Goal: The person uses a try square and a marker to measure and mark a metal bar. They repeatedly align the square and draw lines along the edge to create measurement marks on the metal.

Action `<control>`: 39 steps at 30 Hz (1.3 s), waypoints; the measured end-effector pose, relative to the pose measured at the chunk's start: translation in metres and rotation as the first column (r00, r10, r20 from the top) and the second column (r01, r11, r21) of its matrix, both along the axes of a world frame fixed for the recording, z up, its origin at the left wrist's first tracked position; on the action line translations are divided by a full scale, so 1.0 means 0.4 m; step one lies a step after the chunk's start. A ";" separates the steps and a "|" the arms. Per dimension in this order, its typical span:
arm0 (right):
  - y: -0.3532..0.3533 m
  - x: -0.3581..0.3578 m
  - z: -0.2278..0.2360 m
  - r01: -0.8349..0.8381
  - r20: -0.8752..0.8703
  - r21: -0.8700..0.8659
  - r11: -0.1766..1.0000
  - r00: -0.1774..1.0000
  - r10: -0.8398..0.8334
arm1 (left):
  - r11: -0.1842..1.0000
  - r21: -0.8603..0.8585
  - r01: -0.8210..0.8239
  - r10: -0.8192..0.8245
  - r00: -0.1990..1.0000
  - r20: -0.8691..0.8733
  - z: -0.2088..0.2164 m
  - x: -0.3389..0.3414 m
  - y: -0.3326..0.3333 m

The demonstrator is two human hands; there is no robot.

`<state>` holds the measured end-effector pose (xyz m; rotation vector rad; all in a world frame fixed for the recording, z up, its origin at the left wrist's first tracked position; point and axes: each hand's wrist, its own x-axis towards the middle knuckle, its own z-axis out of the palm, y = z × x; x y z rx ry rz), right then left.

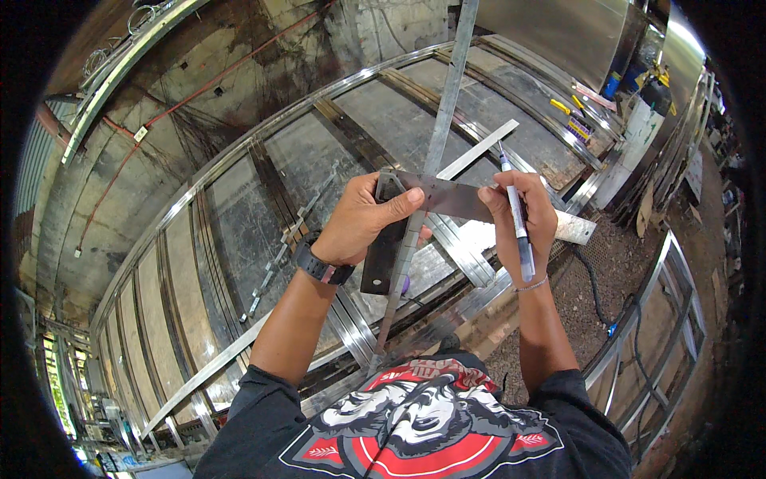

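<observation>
Nearest the camera, a dark T-shirt (431, 419) with a red and white print fills the bottom of the frame. At the centre lies a try square (459, 198), its metal blade crossing a long metal strip (451, 104) that runs from the top edge down toward the shirt. With its thumb closed over the square's corner and fingers curled beneath, the left hand (363, 219) grips the tool snugly; a fingertip shows just past the strip. Right of centre, the right hand (537, 206) clasps a slim pen (520, 227) in curled fingers, tip upward and clear of the strip, while its thumb meets the blade. Good work here likely depends on seating the dark stock (379, 267) flush along the strip's edge, pressing firmly so nothing pivots, and drawing the pen close against the blade. As for containers, a blue can-like object (612, 85) at the upper right and a small purple and yellow packet (579, 128) below it show no contents, and I cannot tell whether either holds anything.
</observation>
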<state>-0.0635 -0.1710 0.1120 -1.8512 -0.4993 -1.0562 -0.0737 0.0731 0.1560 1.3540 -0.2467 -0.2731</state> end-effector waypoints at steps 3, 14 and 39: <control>0.001 -0.001 0.004 -0.021 0.004 0.006 1.000 1.000 0.021 | 1.000 -0.002 -0.010 0.010 1.000 -0.005 -0.004 0.000 0.002; -0.003 -0.018 0.017 0.037 -0.003 -0.003 0.999 0.999 -0.037 | 1.000 -0.003 0.004 -0.004 1.000 0.029 -0.019 0.006 0.009; 0.040 -0.095 0.083 -0.391 -0.285 0.452 0.802 0.789 0.545 | 1.000 0.010 0.000 -0.001 0.997 0.072 -0.019 -0.011 -0.003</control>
